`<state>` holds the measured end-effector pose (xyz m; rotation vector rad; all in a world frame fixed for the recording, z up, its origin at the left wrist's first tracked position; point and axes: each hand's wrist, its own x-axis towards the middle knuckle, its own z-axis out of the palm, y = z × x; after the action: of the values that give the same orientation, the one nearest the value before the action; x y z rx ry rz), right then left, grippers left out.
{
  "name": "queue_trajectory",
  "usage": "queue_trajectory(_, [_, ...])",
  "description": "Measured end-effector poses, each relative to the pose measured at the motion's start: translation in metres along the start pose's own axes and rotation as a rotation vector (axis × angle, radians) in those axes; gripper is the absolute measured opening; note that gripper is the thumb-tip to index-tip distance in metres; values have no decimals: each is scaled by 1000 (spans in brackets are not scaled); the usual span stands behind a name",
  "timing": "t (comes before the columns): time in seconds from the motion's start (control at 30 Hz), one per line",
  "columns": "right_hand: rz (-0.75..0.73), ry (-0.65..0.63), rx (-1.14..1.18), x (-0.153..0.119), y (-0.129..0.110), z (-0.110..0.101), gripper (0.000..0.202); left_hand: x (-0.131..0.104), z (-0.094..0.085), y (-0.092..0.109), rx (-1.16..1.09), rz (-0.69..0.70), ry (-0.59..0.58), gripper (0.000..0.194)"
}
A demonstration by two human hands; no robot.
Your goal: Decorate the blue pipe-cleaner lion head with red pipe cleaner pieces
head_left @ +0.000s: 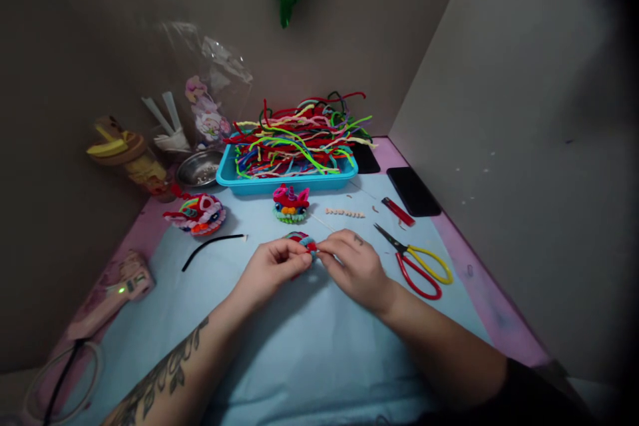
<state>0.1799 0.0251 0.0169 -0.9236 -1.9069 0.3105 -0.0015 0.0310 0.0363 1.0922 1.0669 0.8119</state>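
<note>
A small red and light-blue fuzzy craft piece [301, 237] is held over the blue cloth at the middle of the table. My left hand [279, 267] pinches it from the left, thumb and forefinger on its red part. My right hand [352, 266] is closed at its right side, fingertips pinched on something too small to make out. Just beyond stands a small red creature-like figure [291, 205] with pink loops and blue eyes. A larger multicoloured figure [200, 214] sits to the left. A black fuzzy stem [212, 243] lies in front of it.
A blue tray [287, 184] heaped with coloured stems stands at the back. On the right lie scissors [407, 249], a red lighter [398, 211] and a black phone [413, 192]. A metal bowl [200, 170] and a pink glue gun [112, 299] are left.
</note>
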Motion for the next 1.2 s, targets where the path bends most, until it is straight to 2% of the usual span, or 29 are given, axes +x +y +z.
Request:
queue_trajectory(0.07, [-60, -6, -72, -2, 0, 1, 18, 0, 0, -2, -27, -18, -20, 27])
queue_trajectory(0.17, [-73, -5, -114, -3, 0, 4, 18, 0, 0, -3, -37, -47, -57, 27])
queue_trajectory(0.33, [-75, -5, -84, -2, -1, 6, 18, -1, 2, -2, -57, -60, -125, 26])
queue_trajectory(0.57, [-126, 28, -69, -1, 1, 5, 19, -2, 4, 1, -112, -60, -142, 29])
queue_trajectory(0.8, [-139, -1, -79, -3, 2, 5, 19, -4, 4, 1, -191, -178, -195, 31])
queue_trajectory(0.9, [-146, -17, -92, -3, 2, 5, 18, -4, 4, 0, -190, -170, -207, 32])
queue_trajectory(1.07, [-40, 29, -28, 0, 0, 7, 15, -3, 5, -1, -120, -66, -167, 31])
queue_trajectory(1.2, [198, 25, 156, 5, -6, 5, 14, -2, 7, 0, -47, 4, -131, 32])
